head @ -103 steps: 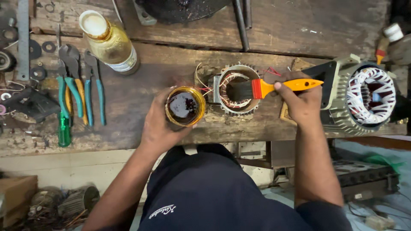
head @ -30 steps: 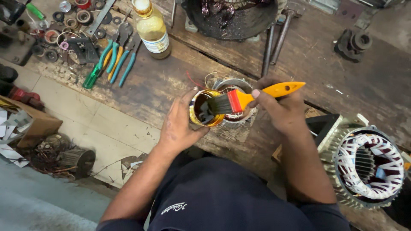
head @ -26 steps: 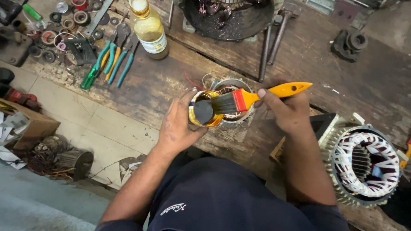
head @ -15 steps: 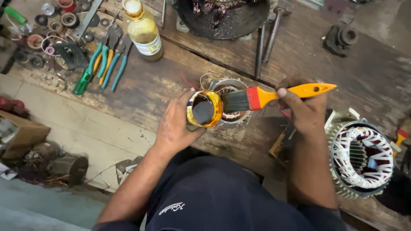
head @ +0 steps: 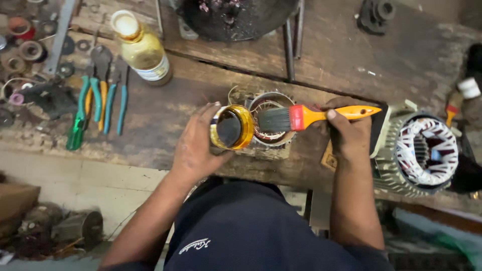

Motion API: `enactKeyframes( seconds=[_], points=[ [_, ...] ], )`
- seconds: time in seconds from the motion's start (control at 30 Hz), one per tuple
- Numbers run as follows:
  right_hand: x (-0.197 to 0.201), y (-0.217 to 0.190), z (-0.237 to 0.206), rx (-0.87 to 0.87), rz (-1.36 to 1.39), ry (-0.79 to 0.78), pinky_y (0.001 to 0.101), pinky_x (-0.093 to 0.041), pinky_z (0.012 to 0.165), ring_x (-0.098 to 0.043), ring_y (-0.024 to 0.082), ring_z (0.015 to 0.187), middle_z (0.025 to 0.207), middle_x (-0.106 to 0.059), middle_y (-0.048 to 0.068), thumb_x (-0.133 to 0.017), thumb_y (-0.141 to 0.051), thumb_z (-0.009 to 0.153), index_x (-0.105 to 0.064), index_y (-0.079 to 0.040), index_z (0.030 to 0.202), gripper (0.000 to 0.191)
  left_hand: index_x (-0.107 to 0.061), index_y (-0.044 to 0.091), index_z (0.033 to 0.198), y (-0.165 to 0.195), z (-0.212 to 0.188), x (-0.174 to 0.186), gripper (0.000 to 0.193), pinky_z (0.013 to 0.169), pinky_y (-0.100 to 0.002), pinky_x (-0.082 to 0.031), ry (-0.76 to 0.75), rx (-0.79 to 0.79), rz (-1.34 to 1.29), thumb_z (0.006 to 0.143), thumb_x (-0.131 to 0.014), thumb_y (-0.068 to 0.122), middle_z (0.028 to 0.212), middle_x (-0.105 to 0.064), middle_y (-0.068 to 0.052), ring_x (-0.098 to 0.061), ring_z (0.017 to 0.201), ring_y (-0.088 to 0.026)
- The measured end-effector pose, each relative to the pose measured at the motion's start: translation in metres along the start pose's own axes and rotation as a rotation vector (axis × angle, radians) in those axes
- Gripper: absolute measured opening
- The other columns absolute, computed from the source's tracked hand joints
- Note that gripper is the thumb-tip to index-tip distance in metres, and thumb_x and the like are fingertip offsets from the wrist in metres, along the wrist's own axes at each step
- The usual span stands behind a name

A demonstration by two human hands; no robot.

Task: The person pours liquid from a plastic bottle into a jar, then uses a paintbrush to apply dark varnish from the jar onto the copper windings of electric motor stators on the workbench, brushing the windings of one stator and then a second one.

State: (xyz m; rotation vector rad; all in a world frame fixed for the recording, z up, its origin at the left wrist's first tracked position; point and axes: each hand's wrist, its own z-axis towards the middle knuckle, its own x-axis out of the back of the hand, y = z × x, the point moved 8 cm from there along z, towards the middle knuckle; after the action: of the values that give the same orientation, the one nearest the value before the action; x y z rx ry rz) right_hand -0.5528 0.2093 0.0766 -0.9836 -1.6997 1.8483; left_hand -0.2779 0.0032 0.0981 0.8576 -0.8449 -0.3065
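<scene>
On the worn wooden workbench (head: 150, 125), front edge, seen from above:

Left hand (head: 197, 150): fingers curled shut around a small round tin (head: 231, 128) with a yellow rim, tilted so its mouth faces the camera; dark liquid inside. The tin is held just above the bench edge, touching or just beside the small stator.

Right hand (head: 347, 131): closed on the yellow handle of a paintbrush (head: 306, 116), thumb on top. Red ferrule, dark bristles pointing left. The bristles lie over the small stator (head: 271, 125), just right of the tin's rim and outside its mouth.

Small stator: round metal ring with copper windings, standing on the bench between the two hands, partly covered by tin and brush.

Surroundings:
- Large finned motor housing (head: 419, 153) with red-and-white windings, right of the right hand, at the bench edge.
- Bottle (head: 142, 49) of amber liquid, pale cap, behind and left of the tin, well apart.
- Pliers (head: 100, 98) with green, orange and blue grips, left of the left hand.
- Rings, washers and small parts (head: 25, 47), far left.
- Dark round pan (head: 236, 17), back centre; metal rods (head: 292, 42) beside it.

Nothing stands between the hands and the stator.

Change from half a second ago: the brush bristles, then at the tin's mouth, have drawn right onto the stator windings; the left hand's grip on the tin is unchanged.
</scene>
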Motion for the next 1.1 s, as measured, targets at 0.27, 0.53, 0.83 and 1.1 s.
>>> enactKeyframes(
  seconds=[0.27,0.53,0.83,1.1],
  points=[
    [0.051,0.038,0.003,-0.188,-0.180,0.015,0.0299,-0.052,0.060,-0.068,0.022,0.067,0.089,-0.072,0.018,-0.072,-0.008,0.093,-0.067,0.005,0.110,0.022,-0.040,0.005,0.150,-0.032,0.019,-0.006,0.100,0.114,-0.048,-0.046,0.016,0.009,0.005,0.067,-0.093,0.017,0.144,-0.053,-0.024,-0.053,0.136,-0.044],
    [0.021,0.043,0.025,-0.236,-0.366,-0.232,0.0284,-0.051,0.066,-0.067,0.018,0.075,0.092,-0.072,0.014,-0.070,0.000,0.094,-0.066,0.004,0.107,0.014,-0.040,0.004,0.149,-0.049,0.021,-0.016,0.097,0.108,-0.046,-0.051,-0.004,0.097,-0.068,0.070,-0.095,0.016,0.139,-0.057,-0.020,-0.059,0.129,-0.040],
    [-0.028,-0.007,0.038,-0.086,-0.627,-0.463,0.0278,-0.053,0.078,-0.066,0.015,0.090,0.101,-0.071,0.009,-0.073,0.001,0.091,-0.069,0.003,0.109,0.019,-0.040,0.006,0.149,-0.060,0.015,-0.017,0.098,0.109,-0.045,-0.051,0.020,0.126,-0.091,0.070,-0.097,0.019,0.142,-0.058,-0.019,-0.060,0.131,-0.039],
    [-0.099,-0.036,0.018,0.201,-0.825,-0.798,0.0313,-0.058,0.075,-0.073,0.018,0.087,0.097,-0.074,0.009,-0.074,-0.003,0.090,-0.068,-0.001,0.103,0.015,-0.041,0.008,0.151,-0.064,0.011,-0.018,0.098,0.113,-0.046,-0.050,-0.010,0.157,-0.094,0.067,-0.092,0.012,0.145,-0.057,-0.020,-0.058,0.135,-0.040]
  ],
)
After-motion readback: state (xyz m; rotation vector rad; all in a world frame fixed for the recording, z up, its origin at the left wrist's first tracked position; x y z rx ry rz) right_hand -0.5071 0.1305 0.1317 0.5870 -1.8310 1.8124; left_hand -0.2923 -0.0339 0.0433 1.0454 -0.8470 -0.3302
